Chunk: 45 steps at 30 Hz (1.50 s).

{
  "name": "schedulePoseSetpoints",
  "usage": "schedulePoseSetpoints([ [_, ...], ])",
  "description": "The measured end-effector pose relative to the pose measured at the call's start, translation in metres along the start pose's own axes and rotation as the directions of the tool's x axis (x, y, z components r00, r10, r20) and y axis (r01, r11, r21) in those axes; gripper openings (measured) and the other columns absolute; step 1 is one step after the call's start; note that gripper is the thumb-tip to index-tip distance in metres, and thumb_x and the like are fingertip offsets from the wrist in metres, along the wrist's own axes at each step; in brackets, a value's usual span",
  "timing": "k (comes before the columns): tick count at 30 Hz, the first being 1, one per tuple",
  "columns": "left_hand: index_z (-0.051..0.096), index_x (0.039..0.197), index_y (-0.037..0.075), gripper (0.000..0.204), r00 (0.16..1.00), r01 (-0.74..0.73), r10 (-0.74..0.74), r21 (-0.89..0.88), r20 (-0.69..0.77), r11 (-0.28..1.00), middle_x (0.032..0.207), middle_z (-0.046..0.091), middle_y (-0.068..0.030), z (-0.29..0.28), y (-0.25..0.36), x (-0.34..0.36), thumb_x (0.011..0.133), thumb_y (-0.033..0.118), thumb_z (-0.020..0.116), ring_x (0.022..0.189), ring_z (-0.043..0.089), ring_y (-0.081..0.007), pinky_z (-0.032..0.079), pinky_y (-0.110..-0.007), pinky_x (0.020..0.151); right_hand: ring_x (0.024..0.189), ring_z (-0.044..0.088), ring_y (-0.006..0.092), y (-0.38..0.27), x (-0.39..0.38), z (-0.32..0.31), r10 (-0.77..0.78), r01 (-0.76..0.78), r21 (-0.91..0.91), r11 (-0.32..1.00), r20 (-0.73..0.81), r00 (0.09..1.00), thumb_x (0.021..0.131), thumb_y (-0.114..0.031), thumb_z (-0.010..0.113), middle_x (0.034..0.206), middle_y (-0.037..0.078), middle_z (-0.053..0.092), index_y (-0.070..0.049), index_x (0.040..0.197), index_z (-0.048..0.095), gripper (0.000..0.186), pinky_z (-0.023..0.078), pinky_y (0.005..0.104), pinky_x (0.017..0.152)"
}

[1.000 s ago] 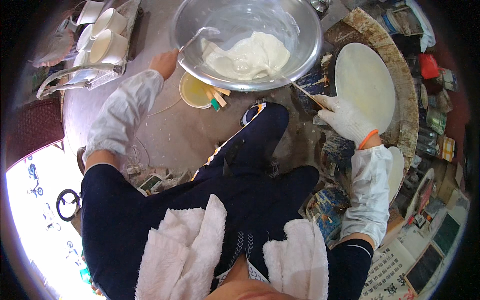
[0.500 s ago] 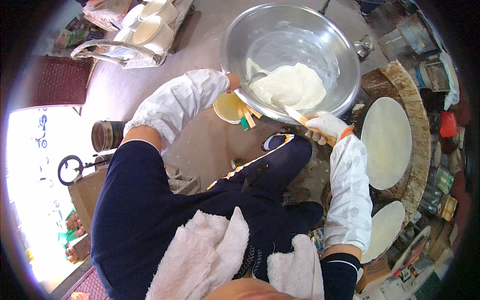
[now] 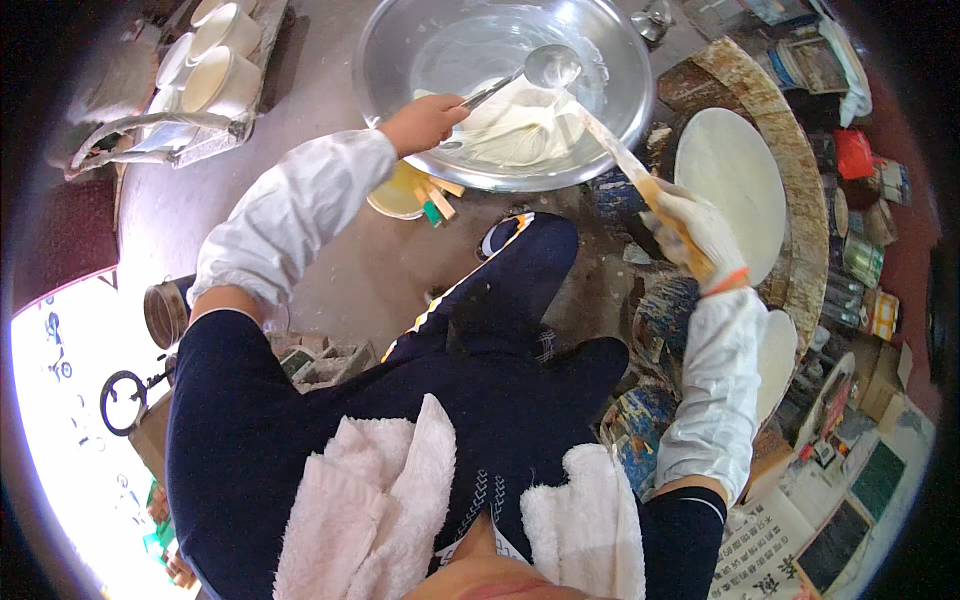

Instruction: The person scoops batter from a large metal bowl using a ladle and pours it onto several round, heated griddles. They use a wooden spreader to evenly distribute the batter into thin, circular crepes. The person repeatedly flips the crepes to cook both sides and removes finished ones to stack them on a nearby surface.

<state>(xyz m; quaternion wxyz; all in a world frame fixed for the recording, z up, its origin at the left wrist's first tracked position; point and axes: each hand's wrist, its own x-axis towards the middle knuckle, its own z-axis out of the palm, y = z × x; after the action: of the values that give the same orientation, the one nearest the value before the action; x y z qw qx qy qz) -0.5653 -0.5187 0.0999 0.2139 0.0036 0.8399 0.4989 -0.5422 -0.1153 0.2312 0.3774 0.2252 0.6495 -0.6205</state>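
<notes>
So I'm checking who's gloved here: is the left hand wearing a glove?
No, the left hand is bare as it grips the ladle handle over the metal bowl; only the right hand wears a glove.

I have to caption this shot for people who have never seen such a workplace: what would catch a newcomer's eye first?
First, the large metal bowl of white batter at top centre, where the bare left hand holds a ladle over it. The gloved right hand reaches a flat wooden spatula toward the bowl's edge. To the right, a thin pale round sheet lies on a round griddle.
</notes>
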Motion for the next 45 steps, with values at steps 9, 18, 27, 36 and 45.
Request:
schedulePoseSetpoints([
  [9, 0.065, 0.114, 0.006, 0.037, 0.971, 0.149, 0.015, 0.65, -0.24, 0.745, 0.111, 0.068, -0.022, 0.032, -0.025, 0.108, 0.101, 0.033, 0.045, 0.103, 0.064, -0.042, 0.05, -0.052, 0.088, 0.058, 0.051, 0.0109, 0.052, 0.059, 0.061, 0.078, -0.04, 0.657, 0.753, -0.028, 0.997, 0.1, -0.006, 0.046, 0.086, 0.013, 0.059, 0.0, 0.112, 0.052, 0.015, 0.038, 0.0193, 0.039],
  [18, 0.067, 0.089, -0.006, 0.044, 0.992, 0.07, -0.108, 0.42, 0.069, 0.905, 0.091, 0.069, -0.0247, 0.128, -0.062, 0.175, 0.103, 0.029, 0.044, 0.073, 0.069, -0.0342, 0.054, -0.045, 0.064, 0.057, 0.05, 0.0127, 0.104, 0.139, 0.092, 0.012, 0.049, 0.39, 0.92, -0.151, 0.988, 0.096, -0.004, 0.049, 0.083, 0.007, 0.058, -0.014, 0.124, 0.054, 0.03, 0.037, 0.0239, 0.04],
  [27, 0.06, 0.126, 0.004, 0.03, 0.906, 0.422, -0.264, -0.762, 0.331, 0.491, 0.064, 0.048, 0.0056, 0.036, 0.006, 0.035, 0.106, 0.022, 0.047, 0.044, 0.036, -0.0007, 0.028, -0.017, 0.038, 0.048, 0.048, 0.0092, 0.096, 0.057, 0.091, -0.11, 0.11, 0.132, 0.985, -0.009, 0.994, 0.092, -0.007, 0.053, 0.077, 0.003, 0.058, -0.02, 0.149, 0.046, 0.058, 0.036, 0.0262, 0.038],
  [36, 0.059, 0.126, 0.004, 0.039, 0.986, 0.166, -0.153, 0.309, -0.066, 0.936, 0.077, 0.065, -0.0088, -0.057, -0.05, -0.109, 0.105, 0.034, 0.046, 0.066, 0.063, -0.0215, 0.05, -0.035, 0.061, 0.053, 0.05, 0.0057, 0.085, -0.016, 0.08, -0.034, 0.091, -0.333, 0.939, 0.171, 0.985, 0.091, -0.013, 0.057, 0.081, 0.003, 0.063, -0.012, 0.151, 0.042, 0.062, 0.04, 0.0213, 0.042],
  [45, 0.061, 0.107, 0.004, 0.032, 0.956, 0.245, -0.026, 0.74, -0.294, 0.627, 0.099, 0.069, -0.0241, -0.094, -0.148, -0.028, 0.1, 0.029, 0.043, 0.094, 0.066, -0.0447, 0.05, -0.054, 0.083, 0.106, 0.068, 0.0303, 0.03, -0.037, 0.035, -0.429, 0.528, -0.757, 0.385, 0.36, 0.828, 0.09, -0.015, 0.053, 0.118, 0.023, 0.068, -0.005, 0.143, 0.049, 0.054, 0.049, 0.0355, 0.097],
])
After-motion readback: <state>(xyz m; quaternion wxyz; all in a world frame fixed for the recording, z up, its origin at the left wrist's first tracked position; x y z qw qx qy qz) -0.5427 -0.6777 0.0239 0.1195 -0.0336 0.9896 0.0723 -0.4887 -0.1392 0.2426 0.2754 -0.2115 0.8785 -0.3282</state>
